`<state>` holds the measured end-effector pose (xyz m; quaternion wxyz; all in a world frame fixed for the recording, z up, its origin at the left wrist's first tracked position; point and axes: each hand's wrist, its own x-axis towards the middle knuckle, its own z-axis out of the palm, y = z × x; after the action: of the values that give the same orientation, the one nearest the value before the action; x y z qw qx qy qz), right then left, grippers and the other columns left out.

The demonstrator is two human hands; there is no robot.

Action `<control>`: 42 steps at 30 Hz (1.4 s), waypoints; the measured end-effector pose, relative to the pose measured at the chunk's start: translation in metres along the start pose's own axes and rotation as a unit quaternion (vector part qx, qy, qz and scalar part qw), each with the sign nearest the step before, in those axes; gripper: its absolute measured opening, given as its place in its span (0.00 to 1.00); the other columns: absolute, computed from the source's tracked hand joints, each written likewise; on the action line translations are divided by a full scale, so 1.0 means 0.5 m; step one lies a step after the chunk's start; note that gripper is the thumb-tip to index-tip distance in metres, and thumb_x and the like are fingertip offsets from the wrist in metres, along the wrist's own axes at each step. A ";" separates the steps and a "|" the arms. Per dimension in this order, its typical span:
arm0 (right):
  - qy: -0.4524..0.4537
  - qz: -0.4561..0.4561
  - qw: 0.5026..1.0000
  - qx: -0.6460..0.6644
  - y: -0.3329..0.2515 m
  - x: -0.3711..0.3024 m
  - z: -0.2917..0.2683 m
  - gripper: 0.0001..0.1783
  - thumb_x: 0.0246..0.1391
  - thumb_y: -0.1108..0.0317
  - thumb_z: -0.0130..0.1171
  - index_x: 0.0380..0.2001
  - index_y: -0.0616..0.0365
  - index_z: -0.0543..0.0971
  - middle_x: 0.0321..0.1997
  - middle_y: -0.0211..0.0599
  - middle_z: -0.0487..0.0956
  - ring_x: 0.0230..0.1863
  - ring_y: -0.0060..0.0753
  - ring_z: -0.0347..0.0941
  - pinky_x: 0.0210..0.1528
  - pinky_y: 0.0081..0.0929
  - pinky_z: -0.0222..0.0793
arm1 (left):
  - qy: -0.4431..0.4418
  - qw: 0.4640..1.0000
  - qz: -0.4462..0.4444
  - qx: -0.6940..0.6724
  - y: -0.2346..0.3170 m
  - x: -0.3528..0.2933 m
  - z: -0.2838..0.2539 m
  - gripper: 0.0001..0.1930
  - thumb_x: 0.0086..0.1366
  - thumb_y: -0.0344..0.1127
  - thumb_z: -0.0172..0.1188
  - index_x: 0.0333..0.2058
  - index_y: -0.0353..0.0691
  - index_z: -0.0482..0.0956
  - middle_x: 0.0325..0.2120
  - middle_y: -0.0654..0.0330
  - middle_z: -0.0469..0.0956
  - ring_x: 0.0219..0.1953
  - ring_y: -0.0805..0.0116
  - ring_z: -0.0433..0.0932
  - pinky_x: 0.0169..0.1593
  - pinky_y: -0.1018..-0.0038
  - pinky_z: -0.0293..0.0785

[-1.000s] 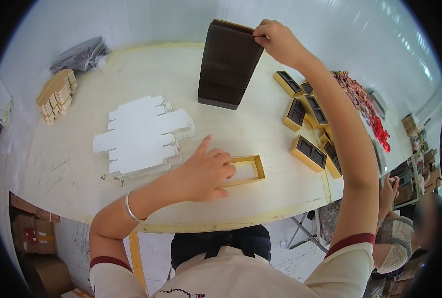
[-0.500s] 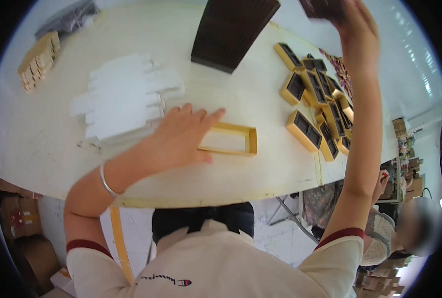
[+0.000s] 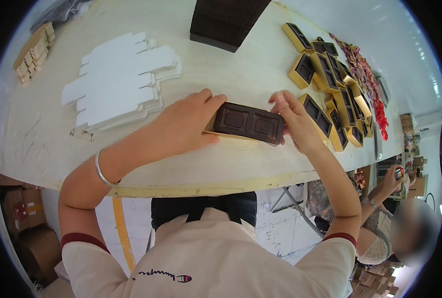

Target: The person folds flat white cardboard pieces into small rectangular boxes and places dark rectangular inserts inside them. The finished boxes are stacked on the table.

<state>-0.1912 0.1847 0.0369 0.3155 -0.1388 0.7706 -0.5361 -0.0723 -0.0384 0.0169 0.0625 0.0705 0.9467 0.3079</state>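
Observation:
A dark brown plastic tray (image 3: 249, 123) with two square hollows lies tilted over a gold open box frame (image 3: 209, 128). My left hand (image 3: 188, 121) grips the frame's left end, thumb at the near side and fingers at the far side. At the other end, my right hand (image 3: 296, 121) pinches the tray's right edge. Most of the frame is hidden under the tray. To the right lies a loose group of gold boxes (image 3: 303, 71) with the same kind of dark trays in them.
Flat white card blanks (image 3: 114, 79) are stacked left of centre. A tall dark brown stack (image 3: 226, 25) stands at the far middle. Folded cream pieces (image 3: 34, 52) lie far left, red ribbons (image 3: 380, 116) far right. A co-worker's hand (image 3: 393, 176) shows at the right.
My right hand has come down from the far right with the brown tray, which now lies over the gold frame. The left hand still holds the frame.

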 end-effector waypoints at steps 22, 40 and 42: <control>-0.155 -0.508 0.705 -0.470 0.001 -0.003 0.000 0.20 0.44 0.70 0.64 0.44 0.63 0.79 0.26 0.37 0.73 0.26 0.38 0.71 0.26 0.33 0.67 | 0.011 0.994 0.110 -0.014 -0.065 0.027 -0.008 0.43 0.41 0.31 0.74 0.60 0.45 0.65 0.56 0.61 0.66 0.55 0.58 0.68 0.57 0.67 0.68; -0.020 -0.361 0.914 -0.186 0.085 -0.033 0.059 0.22 0.49 0.72 0.63 0.49 0.59 0.74 0.59 0.55 0.64 0.63 0.54 0.60 0.62 0.44 0.58 | 0.107 0.952 0.167 0.232 -0.027 0.013 0.026 0.44 0.49 0.52 0.67 0.64 0.48 0.60 0.56 0.54 0.64 0.63 0.52 0.58 0.66 0.49 0.48; -0.005 -0.414 0.847 -0.333 0.085 -0.038 0.066 0.25 0.46 0.70 0.65 0.50 0.56 0.73 0.59 0.57 0.64 0.62 0.56 0.60 0.62 0.46 0.59 | 0.052 0.972 0.131 0.185 -0.022 0.013 0.037 0.44 0.51 0.52 0.66 0.64 0.45 0.57 0.58 0.53 0.62 0.65 0.51 0.55 0.67 0.47 0.44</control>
<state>-0.1505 0.1874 -0.0030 0.0033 -0.5441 0.7725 -0.3274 -0.0765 -0.0355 -0.0051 -0.0419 0.1887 0.9717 0.1357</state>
